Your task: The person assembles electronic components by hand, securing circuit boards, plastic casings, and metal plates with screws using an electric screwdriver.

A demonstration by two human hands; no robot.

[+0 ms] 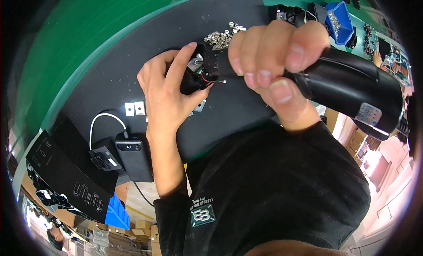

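Note:
My right hand point(280, 53) is wrapped round a black power screwdriver point(348, 82), its thick body pointing off to the right. The tool's narrow front end reaches the open black housing point(190, 83) on the dark mat; whether its tip touches a screw is hidden. My left hand point(165, 93) grips that housing from the left, fingers over its far side and thumb at the near side. Inside the housing sit a metal part and a circuit board. A red and black wire point(216, 81) ending in a small white plug sticks out to the right.
Behind the housing lies a heap of small silvery metal parts point(218, 39). Small pale plates point(134, 109) rest left of my wrist. Nearer are a black power bank point(134, 157) with a white cable point(94, 121) and a black printed box point(72, 172). A blue bin point(340, 22) stands far right.

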